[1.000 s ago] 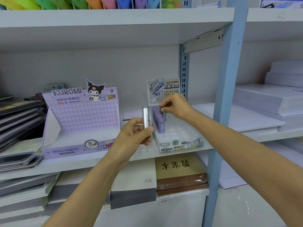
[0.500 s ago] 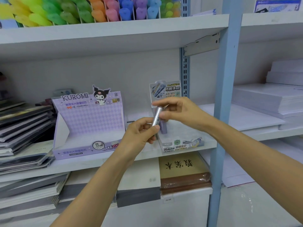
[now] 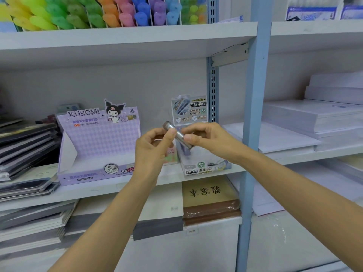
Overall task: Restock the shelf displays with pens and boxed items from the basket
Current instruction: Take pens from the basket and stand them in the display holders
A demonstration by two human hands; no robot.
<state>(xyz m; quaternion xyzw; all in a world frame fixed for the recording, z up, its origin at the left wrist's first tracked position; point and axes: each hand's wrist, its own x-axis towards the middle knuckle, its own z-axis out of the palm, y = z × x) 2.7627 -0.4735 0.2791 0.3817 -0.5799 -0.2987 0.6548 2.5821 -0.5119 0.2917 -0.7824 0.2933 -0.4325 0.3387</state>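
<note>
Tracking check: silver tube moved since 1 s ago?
Yes: the silver tube shifted right, from left of the display card to below it, and tilted.

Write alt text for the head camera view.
A person's left hand and right hand pinch a tilted silver tube between them, in front of a stationery shelf. Behind it stands a small display tray with a few purple tubes, and a purple Kuromi display box sits to the left. Coloured highlighters line the top of the view.

One silver tube [image 3: 179, 136]; two hands [image 3: 151, 152] [image 3: 209, 142]; two display boxes [image 3: 98, 143] [image 3: 204, 168]
</note>
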